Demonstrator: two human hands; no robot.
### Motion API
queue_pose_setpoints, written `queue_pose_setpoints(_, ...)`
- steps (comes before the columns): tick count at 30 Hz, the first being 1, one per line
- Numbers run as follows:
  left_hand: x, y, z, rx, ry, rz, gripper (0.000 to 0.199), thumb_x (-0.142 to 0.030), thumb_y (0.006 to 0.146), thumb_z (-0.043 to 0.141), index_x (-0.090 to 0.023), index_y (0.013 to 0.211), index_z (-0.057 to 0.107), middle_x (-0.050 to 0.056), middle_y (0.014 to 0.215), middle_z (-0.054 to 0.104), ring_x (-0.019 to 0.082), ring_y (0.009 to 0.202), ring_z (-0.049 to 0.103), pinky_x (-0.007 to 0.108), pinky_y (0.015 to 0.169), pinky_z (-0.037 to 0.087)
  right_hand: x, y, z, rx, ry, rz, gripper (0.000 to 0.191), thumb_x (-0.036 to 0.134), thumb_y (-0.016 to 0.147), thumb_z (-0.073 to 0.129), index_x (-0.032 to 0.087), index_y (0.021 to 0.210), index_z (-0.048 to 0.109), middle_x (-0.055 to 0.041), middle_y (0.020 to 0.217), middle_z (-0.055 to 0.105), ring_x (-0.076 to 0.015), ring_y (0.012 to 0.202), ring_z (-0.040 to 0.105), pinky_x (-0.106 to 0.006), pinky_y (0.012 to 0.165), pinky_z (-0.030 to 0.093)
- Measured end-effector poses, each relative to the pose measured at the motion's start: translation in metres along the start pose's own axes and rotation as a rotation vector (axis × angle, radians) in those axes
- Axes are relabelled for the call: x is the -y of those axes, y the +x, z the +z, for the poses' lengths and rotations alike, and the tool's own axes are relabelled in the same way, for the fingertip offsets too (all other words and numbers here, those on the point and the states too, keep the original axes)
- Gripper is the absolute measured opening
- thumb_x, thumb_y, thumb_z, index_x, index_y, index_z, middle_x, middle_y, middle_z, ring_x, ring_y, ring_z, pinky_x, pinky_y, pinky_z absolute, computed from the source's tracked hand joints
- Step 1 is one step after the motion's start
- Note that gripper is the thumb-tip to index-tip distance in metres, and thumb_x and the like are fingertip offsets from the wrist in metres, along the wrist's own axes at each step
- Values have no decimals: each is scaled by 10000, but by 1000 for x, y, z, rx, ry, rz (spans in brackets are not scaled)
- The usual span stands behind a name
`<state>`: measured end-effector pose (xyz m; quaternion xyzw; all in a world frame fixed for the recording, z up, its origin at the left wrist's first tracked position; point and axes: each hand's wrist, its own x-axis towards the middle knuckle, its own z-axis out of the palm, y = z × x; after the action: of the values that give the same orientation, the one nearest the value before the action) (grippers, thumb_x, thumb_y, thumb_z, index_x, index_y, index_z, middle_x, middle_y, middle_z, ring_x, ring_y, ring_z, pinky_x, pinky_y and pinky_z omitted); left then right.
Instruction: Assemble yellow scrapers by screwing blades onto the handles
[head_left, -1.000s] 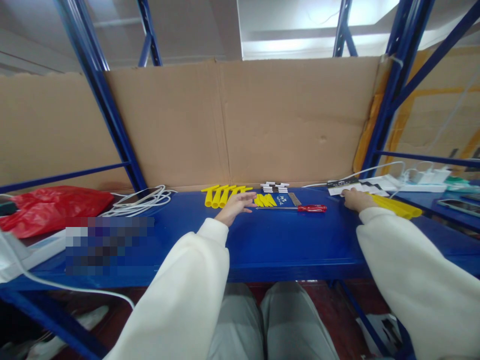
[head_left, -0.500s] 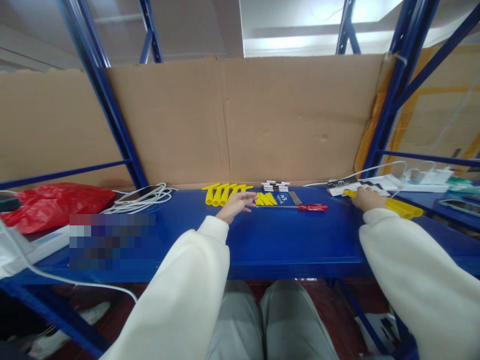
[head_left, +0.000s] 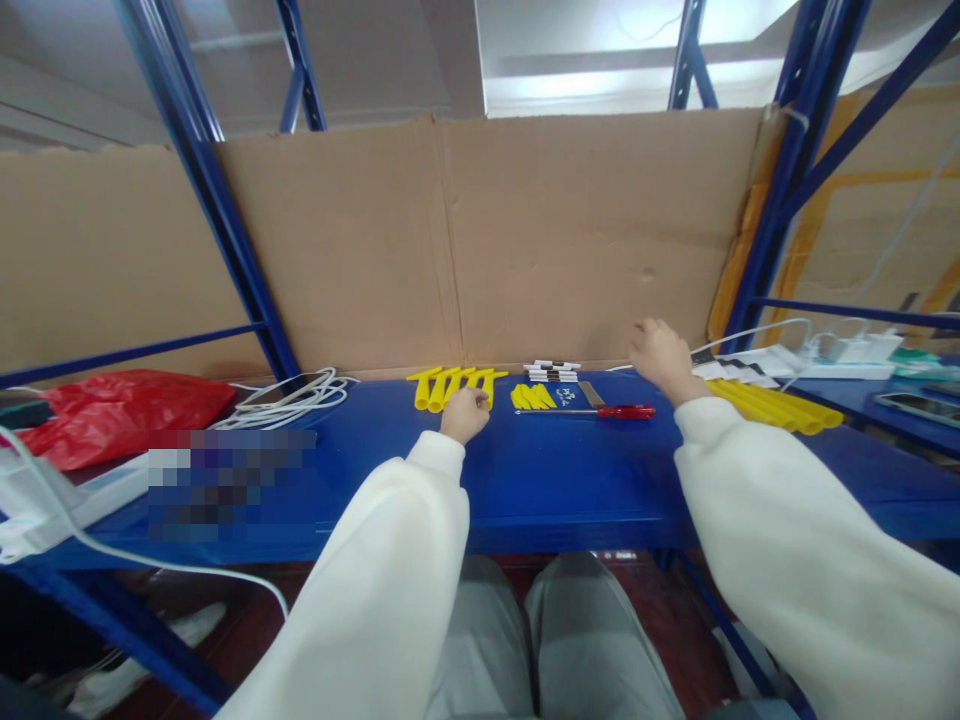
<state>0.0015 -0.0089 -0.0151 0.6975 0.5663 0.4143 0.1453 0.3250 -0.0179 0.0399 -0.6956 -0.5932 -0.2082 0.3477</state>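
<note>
My left hand (head_left: 466, 413) is at the front of a row of yellow T-shaped tubes (head_left: 430, 392), its fingers curled together; what they hold, if anything, is too small to tell. My right hand (head_left: 660, 352) is raised above the table's back right part, fingers bent, and its grip cannot be made out. Near its wrist, several long yellow tubes (head_left: 780, 408) lie side by side. Between the hands are small yellow pieces (head_left: 533, 397), black-and-white rods (head_left: 552, 372), a small metal strip (head_left: 592, 394) and a red-handled screwdriver (head_left: 626, 412).
On the left of the blue table (head_left: 570, 485) lie a red plastic bag (head_left: 127, 412), coiled white cable (head_left: 304, 400) and a white power strip (head_left: 112, 492). Cardboard (head_left: 585, 240) stands along the back. A power strip (head_left: 855, 374) and phone (head_left: 922, 408) are at the right.
My right hand has risen left, away from the long yellow tubes. My left hand has lowered, its spread fingers now curled at the T-shaped tubes.
</note>
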Motion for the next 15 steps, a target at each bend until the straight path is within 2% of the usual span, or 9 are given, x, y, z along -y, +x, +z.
queue_pose_setpoints(2,0,-3,0,11,57,-2,235,-106,748,639,-212,912,769,124,1007,737,328,1112,625,421,1010,430,21,-5,7,-58,129,-14,440,259,867,459,134,1286,515,-208,1245,596,-324,1151,571,-434,947,466)
queue_pose_setpoints(4,-3,-7,0,36,148,-6,276,-149,780,637,-204,1031,737,144,1064,718,342,1112,621,437,1001,433,36,-15,18,-57,230,-4,462,240,866,453,128,1314,483,-202,1254,597,-308,1135,587,-426,953,474)
queue_pose_setpoints(6,-6,-10,1,32,219,13,305,-193,814,630,-191,1111,700,166,1148,683,358,1158,594,451,1020,419,44,-26,29,46,283,-21,479,218,835,495,117,1302,492,-203,1232,620,-313,1128,599,-427,949,486)
queue_pose_setpoints(10,-9,-11,3,24,230,14,385,-212,816,655,-175,1199,643,198,1230,628,398,1217,547,489,1045,389,42,-36,44,115,356,-60,428,177,813,515,149,1240,543,-161,1146,676,-285,1082,635,-412,956,496)
queue_pose_setpoints(15,-10,-8,7,31,211,8,502,-246,791,705,-187,1276,595,200,1297,588,418,1263,502,508,1057,369,36,-34,50,181,366,-42,401,149,788,548,147,1189,574,-148,1120,697,-271,1069,651,-396,955,501)
